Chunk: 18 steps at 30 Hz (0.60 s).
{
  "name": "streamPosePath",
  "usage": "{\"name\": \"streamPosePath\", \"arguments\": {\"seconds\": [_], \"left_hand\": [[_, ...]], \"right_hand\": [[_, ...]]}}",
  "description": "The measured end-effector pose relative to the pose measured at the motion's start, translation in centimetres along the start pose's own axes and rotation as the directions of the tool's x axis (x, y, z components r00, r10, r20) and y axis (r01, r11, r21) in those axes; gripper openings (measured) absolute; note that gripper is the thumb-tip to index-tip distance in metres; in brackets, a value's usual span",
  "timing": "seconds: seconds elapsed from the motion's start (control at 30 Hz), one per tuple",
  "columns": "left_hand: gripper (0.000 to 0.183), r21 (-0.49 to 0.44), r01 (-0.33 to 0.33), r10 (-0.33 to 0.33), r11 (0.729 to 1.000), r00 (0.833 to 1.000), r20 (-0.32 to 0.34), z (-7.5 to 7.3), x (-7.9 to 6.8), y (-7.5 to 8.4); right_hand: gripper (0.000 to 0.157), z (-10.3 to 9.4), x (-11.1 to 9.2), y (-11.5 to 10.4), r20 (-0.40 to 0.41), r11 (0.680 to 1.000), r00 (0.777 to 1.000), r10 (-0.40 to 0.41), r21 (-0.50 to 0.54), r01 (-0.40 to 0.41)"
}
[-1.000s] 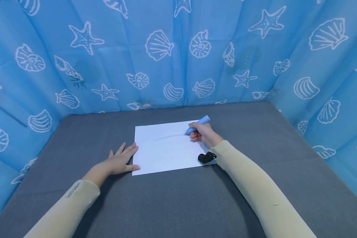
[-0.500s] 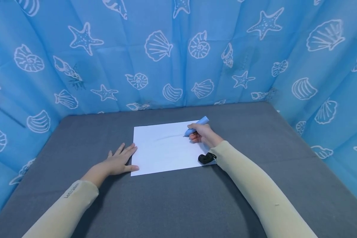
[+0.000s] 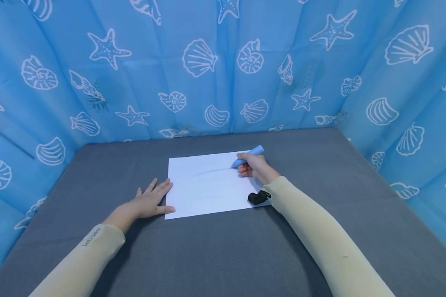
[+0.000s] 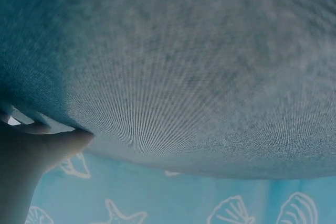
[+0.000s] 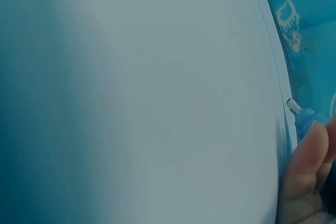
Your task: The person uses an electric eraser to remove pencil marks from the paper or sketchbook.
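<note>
A sheet of white paper (image 3: 204, 189) lies on the grey cloth-covered table. My left hand (image 3: 146, 203) rests flat at the paper's left edge, fingers spread, thumb and fingertips overlapping it. Over the right part of the sheet, my right hand (image 3: 258, 167) grips a thick light-blue pen-shaped tool (image 3: 255, 150) between thumb and fingers, like a pen. Its narrow pale tip (image 5: 294, 106) points left, close over the paper. A faint grey streak (image 3: 212, 170) runs left from the tip. In the left wrist view, the left thumb (image 4: 68, 142) shows above the cloth.
A black camera piece (image 3: 258, 197) at the right wrist overlaps the paper's lower right corner. Grey cloth (image 3: 215, 255) covers the table around the sheet. A blue curtain (image 3: 223, 74) with white shells and starfish stands behind the table and along its sides.
</note>
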<state>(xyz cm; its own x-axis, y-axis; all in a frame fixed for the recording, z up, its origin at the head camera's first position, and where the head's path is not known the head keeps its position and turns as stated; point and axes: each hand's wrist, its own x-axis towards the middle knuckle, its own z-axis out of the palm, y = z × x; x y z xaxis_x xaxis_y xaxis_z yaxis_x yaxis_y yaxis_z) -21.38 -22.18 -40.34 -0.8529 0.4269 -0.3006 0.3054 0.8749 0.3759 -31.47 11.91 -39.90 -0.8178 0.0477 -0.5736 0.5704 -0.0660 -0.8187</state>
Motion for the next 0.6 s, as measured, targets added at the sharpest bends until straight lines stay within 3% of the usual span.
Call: {"name": "streamPosePath", "arguments": {"seconds": [0.4,0.6], "left_hand": [[0.099,-0.007,0.004,-0.004,1.0,1.0,0.011,0.08,-0.01,-0.03],[0.097,-0.005,0.003,-0.003,1.0,1.0,0.011,0.0,-0.05,-0.1]], "right_hand": [[0.036,-0.5,-0.07,0.08,0.068,1.0,0.998,-0.007,-0.01,0.007],[0.027,-0.67,0.01,0.07,0.117,0.999,0.993,0.016,0.027,-0.019]]}}
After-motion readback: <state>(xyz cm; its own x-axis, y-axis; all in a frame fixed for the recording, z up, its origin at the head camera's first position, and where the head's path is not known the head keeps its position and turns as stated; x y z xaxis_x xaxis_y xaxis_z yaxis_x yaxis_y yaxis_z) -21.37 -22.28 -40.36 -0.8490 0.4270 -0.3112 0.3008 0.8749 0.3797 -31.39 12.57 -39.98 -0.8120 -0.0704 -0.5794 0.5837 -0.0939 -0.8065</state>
